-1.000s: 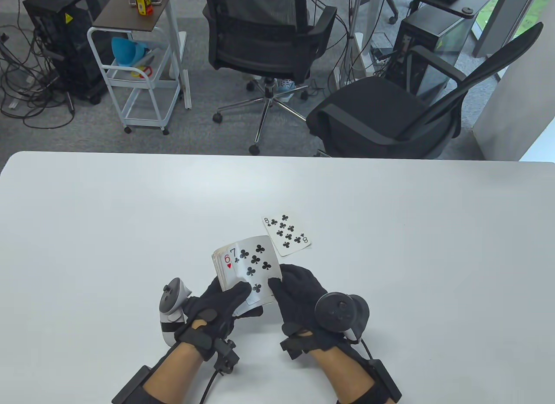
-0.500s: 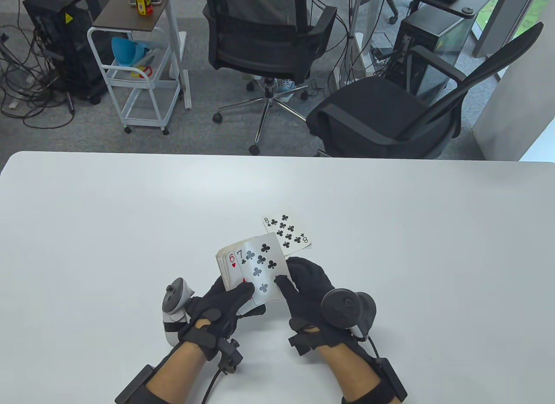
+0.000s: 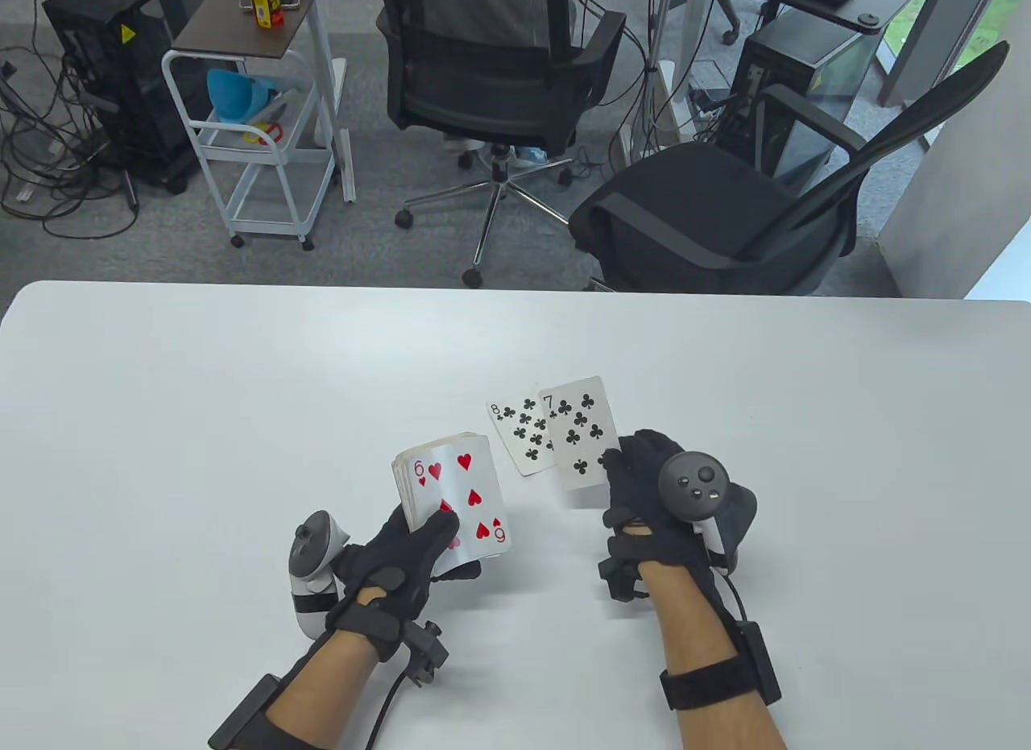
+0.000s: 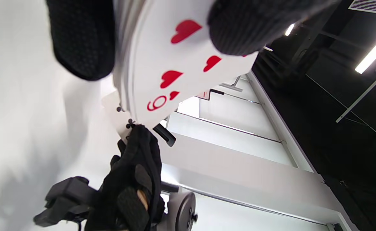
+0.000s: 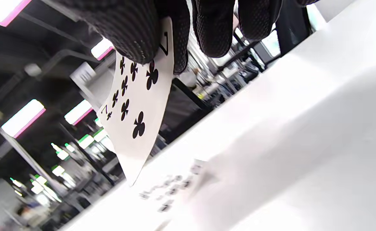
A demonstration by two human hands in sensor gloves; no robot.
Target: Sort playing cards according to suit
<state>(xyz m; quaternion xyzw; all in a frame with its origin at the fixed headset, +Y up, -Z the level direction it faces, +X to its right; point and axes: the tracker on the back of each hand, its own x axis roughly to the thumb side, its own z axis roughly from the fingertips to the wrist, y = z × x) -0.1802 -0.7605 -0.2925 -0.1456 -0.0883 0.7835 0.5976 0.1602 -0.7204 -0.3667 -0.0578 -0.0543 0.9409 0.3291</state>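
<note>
My left hand (image 3: 403, 553) grips the deck (image 3: 447, 492) face up above the counter (image 3: 201, 395), toward its near edge and a little left of centre. The thumb lies across the top card, a six of hearts (image 3: 463, 488), and the other fingers curl underneath. In the left wrist view the same hand's fingers (image 4: 82, 38) close on the deck (image 4: 162, 64) from both sides, with red hearts and the six index showing between them.

My right hand (image 3: 648, 492) pinches a seven of clubs (image 3: 580, 432) by its near corner. The card is face up and lifted off the counter, its far end hanging over the right part of the eight of clubs (image 3: 519, 432). In the right wrist view the seven of clubs (image 5: 136, 106) hangs down from the fingers (image 5: 133, 32), tilted, and its lowest corner is clear of the white surface. Below it the eight of clubs (image 5: 171, 189) lies flat, blurred.

The eight of clubs lies face up on the counter, near the middle and slightly toward the near edge, turned at a slant. It is just beyond the deck and to the left of my right hand, and neither hand touches it.

Past the far edge of the counter stand two black office chairs (image 3: 709, 210) and a white trolley (image 3: 258, 138).
</note>
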